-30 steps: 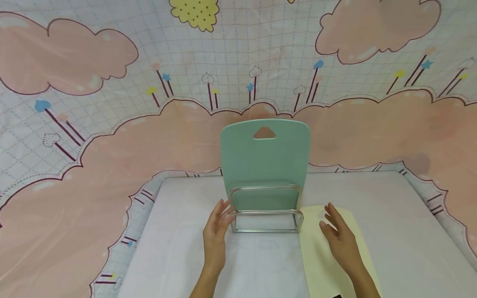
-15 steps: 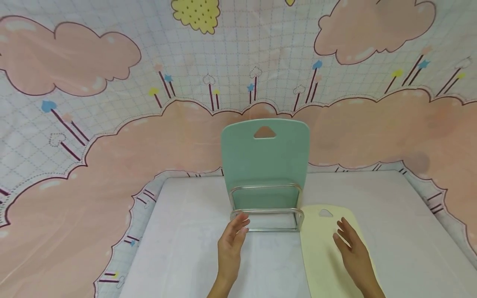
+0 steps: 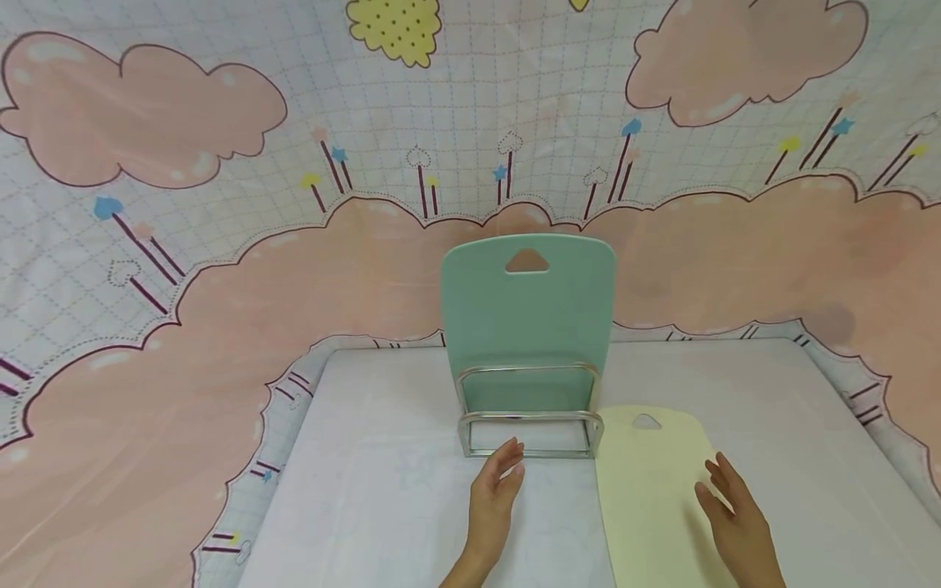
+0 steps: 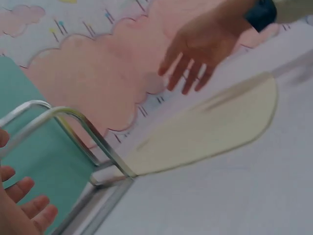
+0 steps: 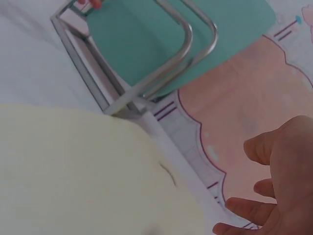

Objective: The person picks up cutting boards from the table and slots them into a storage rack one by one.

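A green cutting board [image 3: 528, 318] with a cut-out handle stands upright in the rear part of a metal rack [image 3: 531, 416]. Flat on the table to the rack's right lies a pale yellow cutting board [image 3: 647, 490]. My left hand [image 3: 494, 506] is in front of the rack, fingers loosely bent, holding nothing. Over the right edge of the yellow board is my right hand [image 3: 738, 514], also holding nothing, its fingers relaxed and spread in the right wrist view. The left wrist view shows the right hand above the yellow board, apart from it.
A white table [image 3: 382, 465] bears the rack and both boards. Behind it hangs a patterned cloth [image 3: 353, 269] with pink clouds, close behind the green board. The rack's front bars [image 5: 146, 88] rise beside the yellow board's far end.
My left hand has drawn back from the rack's left side, moving right and nearer. The right hand has moved right and nearer too, uncovering the yellow board's handle hole. Both boards stay put.
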`<state>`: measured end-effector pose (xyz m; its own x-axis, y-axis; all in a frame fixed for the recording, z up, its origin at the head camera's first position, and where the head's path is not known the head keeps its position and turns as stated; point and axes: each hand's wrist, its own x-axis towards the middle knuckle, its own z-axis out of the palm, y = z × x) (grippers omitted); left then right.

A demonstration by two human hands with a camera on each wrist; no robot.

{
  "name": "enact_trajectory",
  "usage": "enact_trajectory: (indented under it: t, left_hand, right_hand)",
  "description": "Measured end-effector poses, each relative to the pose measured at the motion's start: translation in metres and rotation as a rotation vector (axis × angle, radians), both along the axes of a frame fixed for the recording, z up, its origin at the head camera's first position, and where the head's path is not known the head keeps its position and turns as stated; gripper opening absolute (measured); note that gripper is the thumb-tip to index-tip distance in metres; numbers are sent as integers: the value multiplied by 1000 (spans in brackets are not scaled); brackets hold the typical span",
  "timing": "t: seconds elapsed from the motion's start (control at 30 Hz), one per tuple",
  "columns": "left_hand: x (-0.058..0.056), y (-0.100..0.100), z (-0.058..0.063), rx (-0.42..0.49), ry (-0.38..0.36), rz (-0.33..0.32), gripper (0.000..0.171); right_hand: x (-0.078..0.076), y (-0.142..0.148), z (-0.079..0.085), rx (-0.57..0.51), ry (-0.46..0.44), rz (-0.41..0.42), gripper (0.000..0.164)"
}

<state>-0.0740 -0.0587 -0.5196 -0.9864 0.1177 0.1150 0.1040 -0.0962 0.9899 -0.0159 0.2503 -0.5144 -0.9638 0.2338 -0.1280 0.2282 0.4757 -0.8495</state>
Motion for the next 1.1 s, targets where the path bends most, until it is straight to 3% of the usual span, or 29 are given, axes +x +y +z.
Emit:
enact_trajectory:
  t: [0.17,0.47,0.8,0.97,1.1]
  left_hand:
    - [-2,10,-16,-21,-52,-37,41]
    - [1,36,-27,-25,-175,-89,45]
    - [5,58,-31,-26,-176,-116,45]
    - [5,66,-34,-23,-223,-148,46]
    - [8,72,-38,-29,-272,-168,46]
  right_hand:
    - [8,11,-5,4,-46,-55,75]
    - [16,29,-16,18,-59,-114,73]
    - [16,44,-25,26,-123,-136,75]
    - [13,49,-27,-7,-220,-175,78]
    - [9,51,-28,-78,-306,-140,84]
